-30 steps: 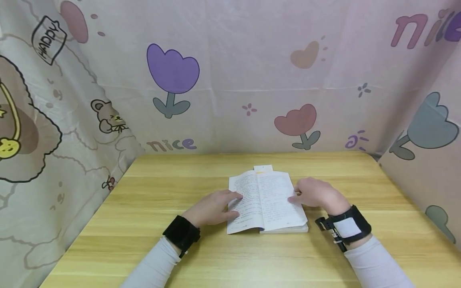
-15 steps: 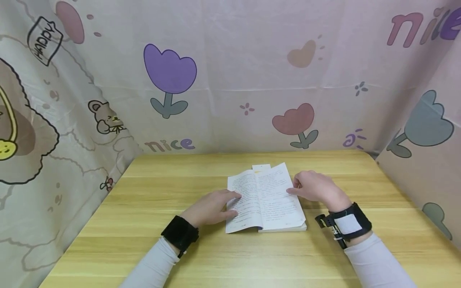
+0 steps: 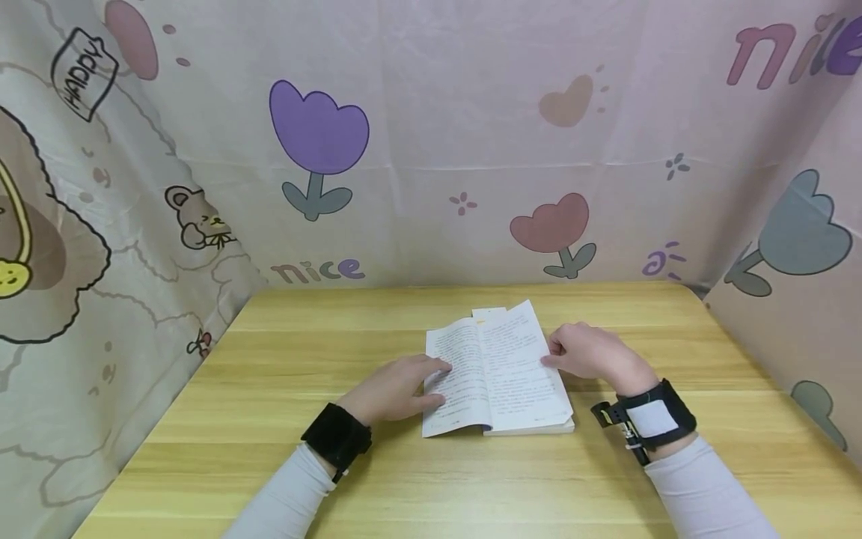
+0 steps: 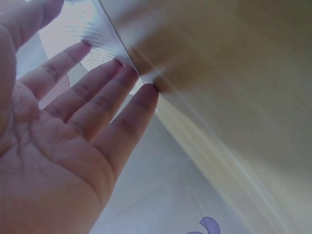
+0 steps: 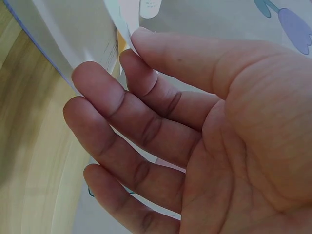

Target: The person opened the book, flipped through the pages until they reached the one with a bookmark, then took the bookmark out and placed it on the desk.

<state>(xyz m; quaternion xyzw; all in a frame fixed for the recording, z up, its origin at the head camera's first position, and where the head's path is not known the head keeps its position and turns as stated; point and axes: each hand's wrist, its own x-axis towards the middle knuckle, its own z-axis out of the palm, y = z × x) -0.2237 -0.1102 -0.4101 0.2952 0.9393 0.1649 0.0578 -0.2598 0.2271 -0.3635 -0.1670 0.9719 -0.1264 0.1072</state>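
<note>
An open book (image 3: 528,431) with printed pages lies on the table. My left hand (image 3: 399,389) rests on the left page (image 3: 459,400), its fingers extended over the outer edge. In the left wrist view those fingers (image 4: 124,127) look nearly straight. At the book's right side my right hand (image 3: 595,358) pinches the edge of a right-hand page (image 3: 515,374) between thumb and index finger. That page is raised a little, its far corner standing above the rest. In the right wrist view the pinched page (image 5: 128,22) shows edge-on, with the other fingers curved below it.
The book rests on a wood-grain table (image 3: 337,322). A white card or tag (image 3: 488,312) sticks out past the book's far edge. Behind the table and along both sides hangs a printed cloth (image 3: 431,135).
The right page's far corner has lifted off the pages beneath since one second ago, with my right hand at its edge. My left hand stays on the left page.
</note>
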